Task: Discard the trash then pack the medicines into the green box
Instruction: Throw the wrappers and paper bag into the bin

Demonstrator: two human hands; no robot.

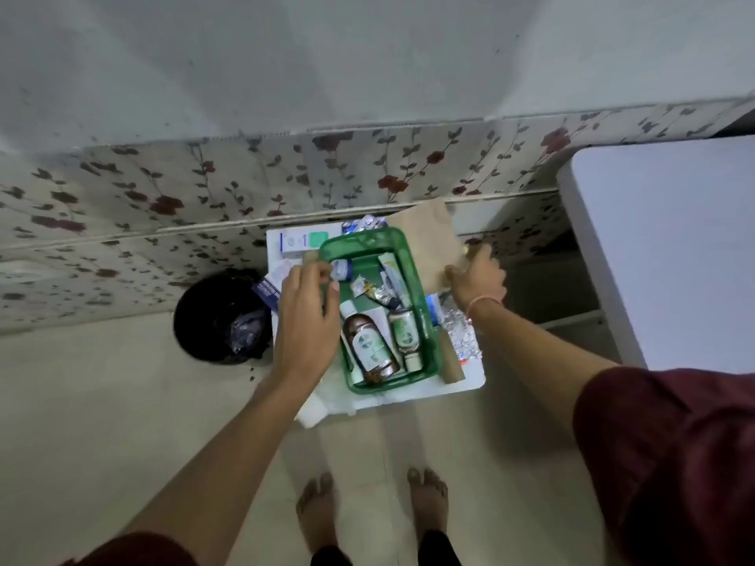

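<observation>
A green box (pixel 412 263) sits on a small white table (pixel 470 381). Inside lie a brown bottle (pixel 369 349), a smaller bottle (pixel 404 335), a tube (pixel 392 275) and sachets. My left hand (pixel 304 316) hovers over the box's left rim, its fingers closed on a small white and blue container (pixel 342 269). My right hand (pixel 476 277) grips the edge of a brown paper bag (pixel 429 239) behind the box's right side. Foil blister strips (pixel 461 335) lie right of the box. A white medicine carton (pixel 304 240) lies behind it.
A black trash bin (pixel 222 316) lined with a bag stands on the floor left of the table. A large white table (pixel 674 247) is at the right. A floral-papered wall runs behind. My bare feet (pixel 371 512) stand on the tiled floor.
</observation>
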